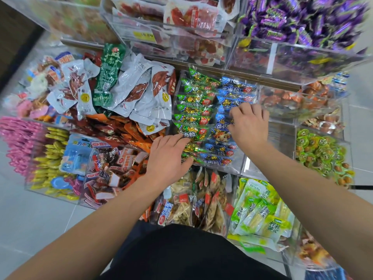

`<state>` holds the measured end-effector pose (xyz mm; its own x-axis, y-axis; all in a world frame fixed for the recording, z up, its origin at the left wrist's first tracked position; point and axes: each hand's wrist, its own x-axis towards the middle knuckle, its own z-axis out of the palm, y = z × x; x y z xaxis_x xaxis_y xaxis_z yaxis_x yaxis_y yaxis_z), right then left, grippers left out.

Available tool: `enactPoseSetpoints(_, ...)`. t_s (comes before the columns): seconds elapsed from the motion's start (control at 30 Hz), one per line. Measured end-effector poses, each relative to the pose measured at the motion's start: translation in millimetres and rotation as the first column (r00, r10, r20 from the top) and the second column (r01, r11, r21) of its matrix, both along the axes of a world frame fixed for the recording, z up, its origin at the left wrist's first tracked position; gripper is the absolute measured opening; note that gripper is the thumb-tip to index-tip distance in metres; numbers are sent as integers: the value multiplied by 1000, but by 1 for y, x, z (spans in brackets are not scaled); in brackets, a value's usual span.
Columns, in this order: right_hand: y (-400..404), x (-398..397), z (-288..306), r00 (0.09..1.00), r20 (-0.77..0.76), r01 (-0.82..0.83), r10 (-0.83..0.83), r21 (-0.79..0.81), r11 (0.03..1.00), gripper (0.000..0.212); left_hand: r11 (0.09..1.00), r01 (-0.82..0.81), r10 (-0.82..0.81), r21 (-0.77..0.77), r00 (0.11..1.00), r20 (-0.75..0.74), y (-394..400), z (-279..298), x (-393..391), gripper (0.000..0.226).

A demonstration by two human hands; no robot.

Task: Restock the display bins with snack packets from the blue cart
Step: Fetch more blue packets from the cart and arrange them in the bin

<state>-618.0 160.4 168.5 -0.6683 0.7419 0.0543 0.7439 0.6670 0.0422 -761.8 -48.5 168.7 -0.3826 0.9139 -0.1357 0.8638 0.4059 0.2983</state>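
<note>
left hand flat, fingers straight on green packets; right hand fingers bent onto blue packets, grip unclear. advice: press rows level, keep colours separate.

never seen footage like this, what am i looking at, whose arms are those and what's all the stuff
There is no machine here, and just one picture: it comes from a camera on a person's head, looking down at their own bare arms. In front stands a shop display of clear bins filled with snacks. The left hand lies flat on the green packets. The right hand has its fingers curled down on the blue packets beside them. Neither hand has lifted anything. Purple sweets fill a bin above.
</note>
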Motion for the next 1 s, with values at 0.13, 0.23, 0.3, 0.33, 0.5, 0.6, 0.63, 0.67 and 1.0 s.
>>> enactPoseSetpoints(0.13, -16, 7, 8, 980, -196, 20, -15, 20, 1000, 28, 1000, -11, 11, 17, 1000, 4, 0, 0, 0, 57)
enactPoseSetpoints(0.23, -37, 13, 5, 989, -142, -77, 37, -286, 955, 9, 1000, -17, 17, 21, 1000, 15, 0, 0, 0, 57)
enactPoseSetpoints(0.3, -46, 13, -2, 981, 154, -41, 120, -441, 897, 26, 1000, -14, 14, 14, 1000, 16, 0, 0, 0, 57)
enactPoseSetpoints(0.33, -47, 12, -4, 965, 231, -1, 124, -470, 883, 37, 1000, -12, 12, 12, 1000, 18, 0, 0, -1, 57)
enactPoseSetpoints(0.5, -47, 2, -5, 970, 245, 114, 10, -488, 866, 60, 1000, -13, 12, 18, 1000, 27, -2, 1, -2, 56)
enactPoseSetpoints(0.6, -50, 5, -5, 962, 270, 110, 31, -490, 865, 66, 999, -17, 15, 35, 999, 51, -2, 3, -2, 55)
enactPoseSetpoints(0.63, -49, 7, -5, 969, 247, 102, 28, -496, 863, 65, 999, -19, 16, 43, 998, 64, -2, 5, -2, 54)
enactPoseSetpoints(0.67, -49, 10, -3, 978, 207, 87, 20, -495, 864, 60, 998, -21, 17, 53, 997, 79, -2, 7, -3, 54)
enactPoseSetpoints(1.0, -98, 59, 16, 909, -296, 92, -292, -541, 836, 42, 966, -163, 99, 203, 952, 291, -42, 50, 25, 49)
